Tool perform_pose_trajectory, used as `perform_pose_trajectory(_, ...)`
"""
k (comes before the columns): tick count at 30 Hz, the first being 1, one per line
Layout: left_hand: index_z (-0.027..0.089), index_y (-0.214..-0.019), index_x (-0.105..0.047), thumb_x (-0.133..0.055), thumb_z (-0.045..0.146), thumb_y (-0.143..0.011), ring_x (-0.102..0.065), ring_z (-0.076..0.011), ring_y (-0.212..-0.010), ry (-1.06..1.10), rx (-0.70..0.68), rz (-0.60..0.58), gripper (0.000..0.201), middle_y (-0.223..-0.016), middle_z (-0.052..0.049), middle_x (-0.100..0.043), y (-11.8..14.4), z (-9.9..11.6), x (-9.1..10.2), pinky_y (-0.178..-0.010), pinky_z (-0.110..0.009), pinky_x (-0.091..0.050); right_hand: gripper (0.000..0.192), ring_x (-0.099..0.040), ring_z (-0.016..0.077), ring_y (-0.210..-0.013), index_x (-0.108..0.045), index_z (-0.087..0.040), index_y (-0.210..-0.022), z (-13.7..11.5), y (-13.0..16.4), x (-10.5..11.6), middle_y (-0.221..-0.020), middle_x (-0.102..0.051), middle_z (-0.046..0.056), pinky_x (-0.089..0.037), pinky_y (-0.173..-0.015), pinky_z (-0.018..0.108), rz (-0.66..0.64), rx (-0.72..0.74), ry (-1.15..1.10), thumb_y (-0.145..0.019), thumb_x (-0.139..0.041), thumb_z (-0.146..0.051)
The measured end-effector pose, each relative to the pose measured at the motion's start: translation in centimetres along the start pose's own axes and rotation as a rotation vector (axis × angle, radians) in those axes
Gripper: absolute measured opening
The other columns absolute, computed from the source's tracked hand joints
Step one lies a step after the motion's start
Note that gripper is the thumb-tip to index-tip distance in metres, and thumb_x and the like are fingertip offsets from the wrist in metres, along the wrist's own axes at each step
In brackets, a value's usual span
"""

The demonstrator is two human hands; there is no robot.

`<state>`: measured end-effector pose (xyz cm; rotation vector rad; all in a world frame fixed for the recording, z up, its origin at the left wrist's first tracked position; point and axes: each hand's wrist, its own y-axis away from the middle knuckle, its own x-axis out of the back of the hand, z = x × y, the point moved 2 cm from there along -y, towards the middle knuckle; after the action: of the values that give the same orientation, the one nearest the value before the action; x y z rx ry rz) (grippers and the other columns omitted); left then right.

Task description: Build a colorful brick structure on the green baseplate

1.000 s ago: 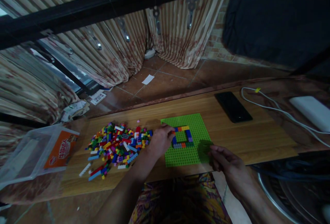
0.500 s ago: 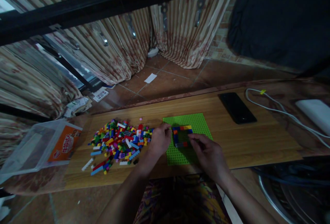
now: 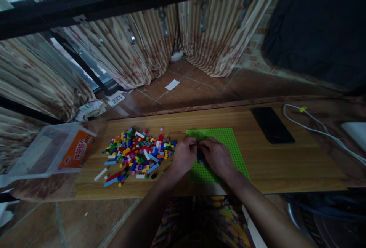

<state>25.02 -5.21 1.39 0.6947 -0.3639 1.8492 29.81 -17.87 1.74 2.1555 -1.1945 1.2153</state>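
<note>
Far left there's a clear plastic tub (image 3: 42,152) with an orange label, tipped on its side at the end of the wooden table (image 3: 286,164), and just right of it a big loose pile of mixed-colour bricks (image 3: 137,152) spread flat on the wood, with a few strays trailing off toward the near edge. Next comes the left hand (image 3: 184,156), knuckles up, fingers curled in at the left edge of the green baseplate (image 3: 228,139); it looks like it's pinching or steadying something there, but its own fingers hide what. Right up against it, the right hand (image 3: 217,156) sits on the plate, fingers bent down and pressing where a dark bit of brick (image 3: 200,156) peeks out between the two hands. Can't honestly tell if either hand is gripping a loose piece or just pushing down. Progress-wise I'd say it's early: whatever's built on the plate is small enough to vanish under two hands, most of the plate is bare studs, and the pile is still huge. Further right lie a black phone (image 3: 272,125) and a white cable (image 3: 320,132).
</note>
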Motion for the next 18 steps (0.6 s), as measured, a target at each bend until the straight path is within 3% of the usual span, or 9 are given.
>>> perform_pose_trajectory(10,0.017,-0.104,-0.065,-0.058,0.008,-0.075,-0.069,-0.0174,-0.090,0.084,0.110,0.058,0.031,-0.095,-0.006,-0.073,0.0,-0.5,-1.2,-0.085,-0.031,-0.054,0.027,-0.064,0.0193,-0.079,-0.072,-0.022,-0.089,-0.4,0.3,-0.5,-0.090,-0.072,0.006,-0.042,-0.069,0.029,0.074,-0.072,0.049,-0.090,-0.045,-0.021)
perform_pose_trajectory(18,0.018,-0.095,-0.068,-0.058,0.012,-0.076,-0.068,-0.0168,-0.085,0.076,0.129,0.044,0.022,-0.090,-0.005,-0.074,-0.1,-0.2,-1.1,-0.081,-0.030,-0.053,0.023,-0.066,0.0204,-0.073,-0.073,-0.022,-0.088,0.5,0.1,-0.8,-0.084,-0.074,0.005,-0.044,-0.067,0.030,0.117,-0.193,-0.026,-0.087,-0.051,-0.031)
